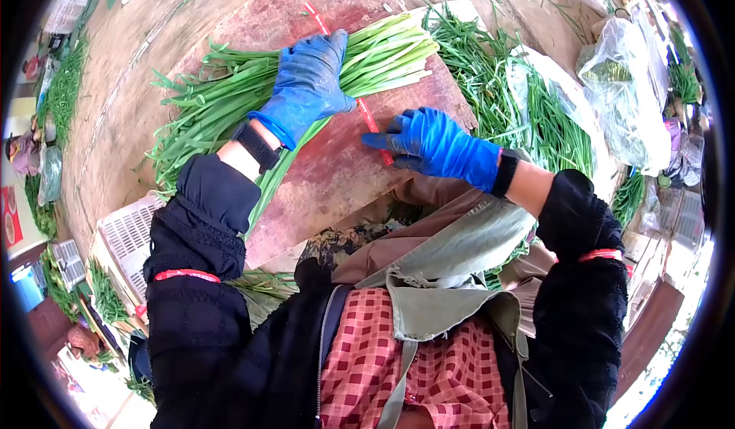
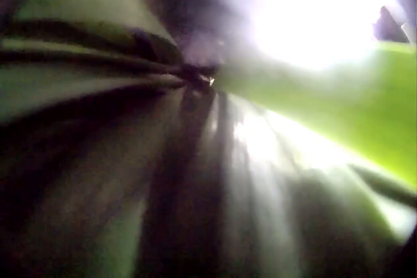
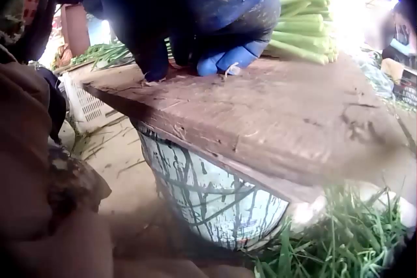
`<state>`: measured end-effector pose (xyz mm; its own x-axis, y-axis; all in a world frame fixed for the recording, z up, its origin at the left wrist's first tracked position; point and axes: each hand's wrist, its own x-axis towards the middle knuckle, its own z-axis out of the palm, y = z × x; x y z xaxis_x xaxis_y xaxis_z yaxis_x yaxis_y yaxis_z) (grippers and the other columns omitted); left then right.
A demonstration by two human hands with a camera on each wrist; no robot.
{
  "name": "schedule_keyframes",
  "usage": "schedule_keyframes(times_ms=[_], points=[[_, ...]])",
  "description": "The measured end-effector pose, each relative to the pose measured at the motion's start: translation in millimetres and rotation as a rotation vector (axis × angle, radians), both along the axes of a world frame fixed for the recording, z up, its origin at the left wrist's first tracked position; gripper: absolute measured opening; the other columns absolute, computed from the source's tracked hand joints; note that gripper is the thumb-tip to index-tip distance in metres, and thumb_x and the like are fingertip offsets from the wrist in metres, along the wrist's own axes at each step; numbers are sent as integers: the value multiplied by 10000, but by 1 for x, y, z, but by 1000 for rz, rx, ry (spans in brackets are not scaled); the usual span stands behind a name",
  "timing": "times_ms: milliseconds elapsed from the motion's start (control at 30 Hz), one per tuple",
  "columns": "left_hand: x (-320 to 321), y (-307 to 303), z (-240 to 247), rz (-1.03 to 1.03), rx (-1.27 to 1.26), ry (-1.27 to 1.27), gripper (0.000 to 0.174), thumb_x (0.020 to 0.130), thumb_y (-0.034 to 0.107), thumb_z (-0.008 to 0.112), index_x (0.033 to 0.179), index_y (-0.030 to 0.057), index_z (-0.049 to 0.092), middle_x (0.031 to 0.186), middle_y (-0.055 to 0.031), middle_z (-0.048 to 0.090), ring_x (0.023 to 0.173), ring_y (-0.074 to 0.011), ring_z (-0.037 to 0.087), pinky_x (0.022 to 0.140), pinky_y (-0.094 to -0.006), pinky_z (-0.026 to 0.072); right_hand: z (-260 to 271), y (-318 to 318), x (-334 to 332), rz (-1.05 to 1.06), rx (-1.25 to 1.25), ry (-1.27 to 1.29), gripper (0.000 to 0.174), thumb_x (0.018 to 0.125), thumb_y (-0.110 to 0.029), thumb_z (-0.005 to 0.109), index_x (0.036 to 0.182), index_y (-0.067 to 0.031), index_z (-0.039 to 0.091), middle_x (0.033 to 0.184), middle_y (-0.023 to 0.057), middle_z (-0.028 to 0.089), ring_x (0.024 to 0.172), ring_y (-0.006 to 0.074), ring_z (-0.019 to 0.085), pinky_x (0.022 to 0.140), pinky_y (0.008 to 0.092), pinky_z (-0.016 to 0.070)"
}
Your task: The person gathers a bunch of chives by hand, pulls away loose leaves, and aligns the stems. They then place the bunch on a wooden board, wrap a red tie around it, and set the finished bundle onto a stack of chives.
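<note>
Head view has the left hand (image 1: 310, 76) grasping green stalks (image 1: 390, 54) on a board (image 1: 329, 176), the right hand (image 1: 448, 149) by a red tie (image 1: 367, 116), pinching or not unclear; a clear bag (image 1: 632, 111) holds something green, and a bucket (image 3: 208, 193), contents hidden, sits beneath the board.

The board (image 1: 306, 191) appears to be of wood, matt and rough with wear, and the red strip (image 1: 367, 116) looks like smooth plastic. The blue gloves (image 1: 444, 145) have a rubber-like finish, smudged with dirt. In the head view, the bag (image 1: 628, 84) at two o'clock is thin, glossy, wrinkled plastic, while the crate (image 1: 132, 234) at nine o'clock is of stiffer plastic, rather matt.
</note>
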<state>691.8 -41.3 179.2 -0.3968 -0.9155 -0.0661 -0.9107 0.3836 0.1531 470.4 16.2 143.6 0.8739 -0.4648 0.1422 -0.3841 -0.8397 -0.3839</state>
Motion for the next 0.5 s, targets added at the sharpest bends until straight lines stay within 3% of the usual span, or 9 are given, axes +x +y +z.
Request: schedule_keyframes(times_ms=[167,200,267,333,400,500], points=[[1,-6,-1,10,79,-30,1064,503,422,814,1355,17,322,1260,-196,472,1134,-343,486,944,-405,400,-10,-6,13,76,-92,-11,291,740,-179,634,1031,-168,658,844,43,596,681,260,565,568,380,456],[3,-8,-3,-1,51,-36,999,550,430,794,1344,24,345,1243,-194,487,1126,-339,495,938,-399,403,-8,-6,18,75,-87,-208,199,756,-175,648,952,-150,665,829,55,599,667,259,572,530,386,449],[5,-8,-10,-23,2,-44,872,644,448,754,1323,38,392,1210,-192,516,1109,-333,512,927,-387,410,7,-12,38,-15,-74,-220,164,769,-177,655,928,-136,663,835,64,603,685,260,579,537,383,453],[10,-36,-56,234,245,428,679,761,418,677,1283,49,450,1155,-177,552,1089,-312,529,932,-366,409,31,-26,57,-45,-75,-364,125,782,-172,668,891,-110,657,857,78,611,712,268,588,569,367,466],[22,-44,-62,239,299,590,637,778,435,661,1263,63,481,1149,-161,561,1097,-292,522,953,-392,385,26,-49,65,-78,-66,-433,147,793,-153,663,926,-91,648,850,100,607,745,291,594,634,352,488],[41,-29,-35,-118,128,351,789,653,530,730,1261,90,486,1212,-137,532,1154,-266,475,1007,-500,315,17,-66,69,-231,162,-603,171,798,-174,663,943,-87,638,841,134,616,761,313,602,664,350,495]])
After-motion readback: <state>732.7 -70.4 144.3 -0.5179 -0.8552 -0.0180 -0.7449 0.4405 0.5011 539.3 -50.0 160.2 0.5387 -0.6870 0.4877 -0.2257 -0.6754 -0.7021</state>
